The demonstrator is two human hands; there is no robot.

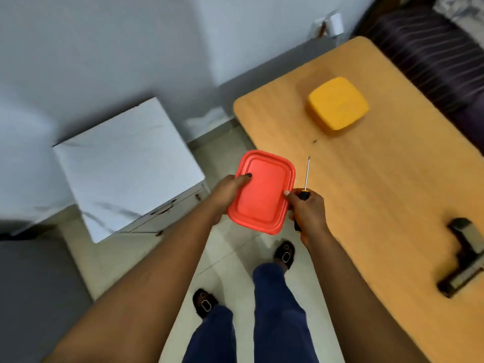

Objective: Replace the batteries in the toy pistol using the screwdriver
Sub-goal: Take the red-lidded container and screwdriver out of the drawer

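Person standing at the near-left corner of a wooden worktop (366,205), view from the head camera looking down.

Left hand (230,192): grips the left edge of a red rectangular lidded container (262,192), thumb lying on the lid, other fingers hidden beneath. Container is held in the air over the floor, just off the worktop's corner.

Right hand (309,210): fingers curled round the black-and-yellow handle of a screwdriver (307,176); thin metal shaft points up and away, over the worktop edge. Thumb tip of this hand touches the container's right rim.

Toy pistol (463,260): dark, lying flat on the worktop near its right edge, well apart from both hands. Detail blurred.

Yellow rounded-square container (337,102): on the worktop farther back, apart from the pistol.

White cabinet (125,166) with drawers stands on the tiled floor to the left, against the wall. Dark trousers and black buckled sandals visible below.
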